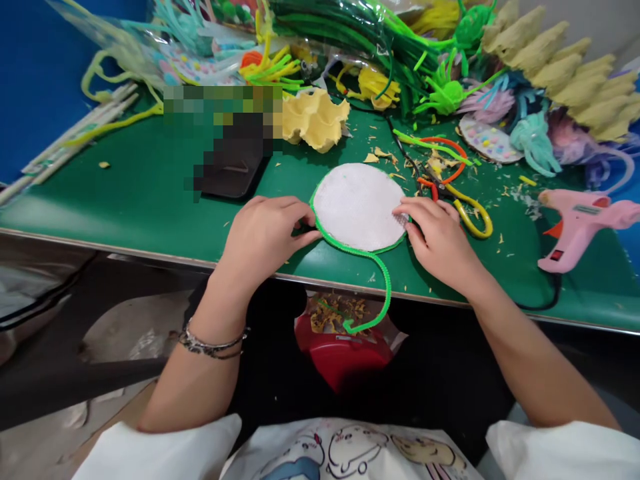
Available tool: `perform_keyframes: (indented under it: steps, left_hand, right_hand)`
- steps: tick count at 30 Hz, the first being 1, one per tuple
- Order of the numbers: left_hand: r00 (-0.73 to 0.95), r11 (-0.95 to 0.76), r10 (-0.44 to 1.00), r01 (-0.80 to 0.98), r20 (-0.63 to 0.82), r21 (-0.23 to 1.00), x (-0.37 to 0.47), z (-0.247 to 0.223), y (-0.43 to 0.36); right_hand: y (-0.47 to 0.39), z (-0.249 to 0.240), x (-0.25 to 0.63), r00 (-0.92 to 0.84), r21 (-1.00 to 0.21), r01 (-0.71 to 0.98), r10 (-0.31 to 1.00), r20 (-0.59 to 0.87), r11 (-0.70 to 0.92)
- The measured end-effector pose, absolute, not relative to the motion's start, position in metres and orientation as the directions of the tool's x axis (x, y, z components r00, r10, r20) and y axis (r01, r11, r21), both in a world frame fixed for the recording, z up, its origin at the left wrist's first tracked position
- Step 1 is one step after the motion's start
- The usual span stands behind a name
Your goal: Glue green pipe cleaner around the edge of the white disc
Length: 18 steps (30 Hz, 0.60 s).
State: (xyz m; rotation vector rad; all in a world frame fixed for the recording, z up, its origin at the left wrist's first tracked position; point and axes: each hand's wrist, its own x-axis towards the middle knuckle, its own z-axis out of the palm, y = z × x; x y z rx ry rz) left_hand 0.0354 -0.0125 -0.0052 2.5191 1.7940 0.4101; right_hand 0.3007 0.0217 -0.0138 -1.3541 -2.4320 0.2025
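Observation:
A white round disc (357, 207) lies at the front of the green table, with a bright green pipe cleaner (387, 283) running along its rim. The loose end of the pipe cleaner curls down past the table's front edge. My left hand (275, 233) pinches the disc's left rim and the green pipe cleaner there between thumb and fingers. At the opposite side, my right hand (437, 233) grips the disc's right edge, its fingertips resting on the white face and its thumb below.
A pink glue gun (575, 227) lies at right. Scissors with yellow and orange handles (473, 210) sit among scraps behind my right hand. A dark phone (237, 163), partly blurred, and egg-carton pieces (315, 120) lie behind. Pipe cleaners (340, 40) pile up at the back. A red bin (345, 353) stands below.

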Motion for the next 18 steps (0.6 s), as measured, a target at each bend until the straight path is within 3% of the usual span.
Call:
perform_keyframes:
  steps: [10, 18]
  left_hand:
    - [0.225, -0.282, 0.950, 0.916, 0.216, 0.285, 0.0293, -0.0051, -0.0212]
    - [0.258, -0.282, 0.920, 0.958, 0.294, 0.042, 0.0331, -0.0082, -0.0200]
  right_hand:
    - [0.0193, -0.0126, 0.3016, -0.469, -0.264, 0.818, 0.859, 0.206, 0.510]
    - [0.0183, -0.0122, 0.3010, -0.470, -0.243, 0.825, 0.858, 0.206, 0.510]
